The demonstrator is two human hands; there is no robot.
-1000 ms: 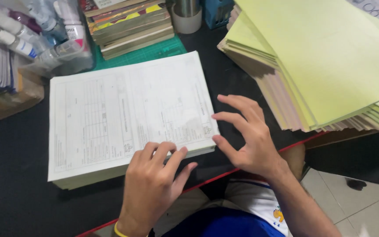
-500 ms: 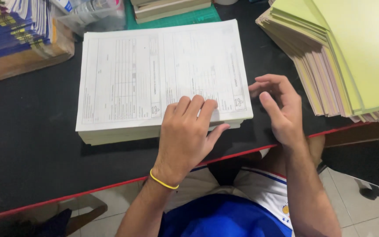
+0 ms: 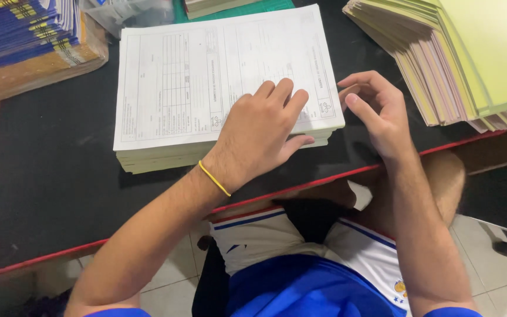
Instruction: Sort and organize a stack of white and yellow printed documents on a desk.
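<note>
On black surface edge | thick stack of white printed forms | your left hand flat on it, open | right hand half-curled, empty, beside corner | risk: top sheets skew if you drag.

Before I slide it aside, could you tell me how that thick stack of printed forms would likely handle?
The stack of printed forms is thick, so probably heavy. Its loose sheets may shear or fan when pushed. The top sheet looks thin and floppy under the left hand.
</note>
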